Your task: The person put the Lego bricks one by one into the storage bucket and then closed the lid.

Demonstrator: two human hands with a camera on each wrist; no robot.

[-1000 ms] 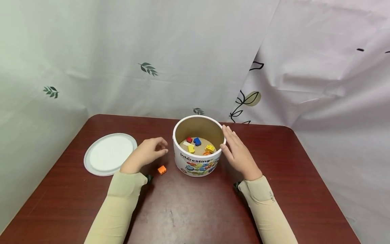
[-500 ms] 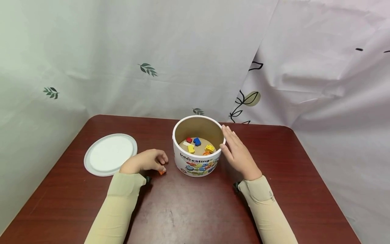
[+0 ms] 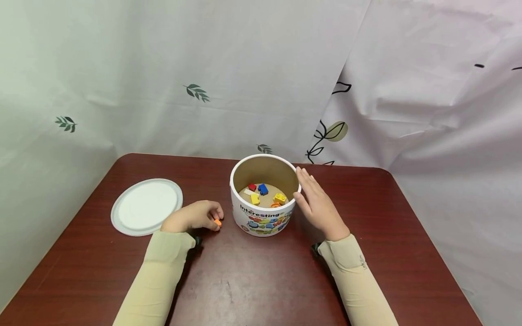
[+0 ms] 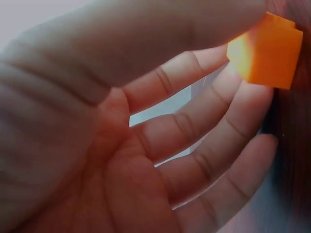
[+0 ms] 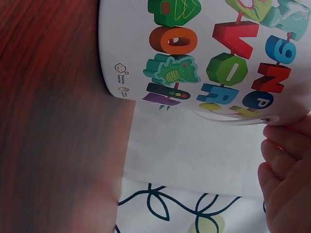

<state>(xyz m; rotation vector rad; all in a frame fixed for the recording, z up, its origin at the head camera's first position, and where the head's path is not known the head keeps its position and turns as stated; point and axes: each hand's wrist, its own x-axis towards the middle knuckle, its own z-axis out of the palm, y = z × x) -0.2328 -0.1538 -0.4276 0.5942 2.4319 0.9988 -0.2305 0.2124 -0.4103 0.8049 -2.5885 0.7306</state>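
Note:
My left hand (image 3: 195,214) pinches a small orange toy brick (image 3: 218,223) between thumb and fingertips, just left of the bucket. Close up in the left wrist view, the orange brick (image 4: 274,54) shows at the fingertips, and the other fingers are loosely bent. A round white bucket (image 3: 244,218) with printed pictures stands open-topped at mid-table. My right hand (image 3: 320,206) rests against its right rim with straight fingers. In the right wrist view, the fingertips of that hand (image 5: 289,170) lie along the bucket's printed side (image 5: 129,53).
Inside the bucket lie a blue brick (image 3: 263,189), a red piece (image 3: 252,187), two yellow bricks (image 3: 279,198), a white piece and an orange piece. A round white lid (image 3: 147,206) lies to the left on the dark red table (image 3: 261,280). A pale curtain (image 3: 244,77) hangs behind.
My left hand has come down from beside the bucket to the orange brick on the table and taken hold of it. The right hand has stayed at the rim.

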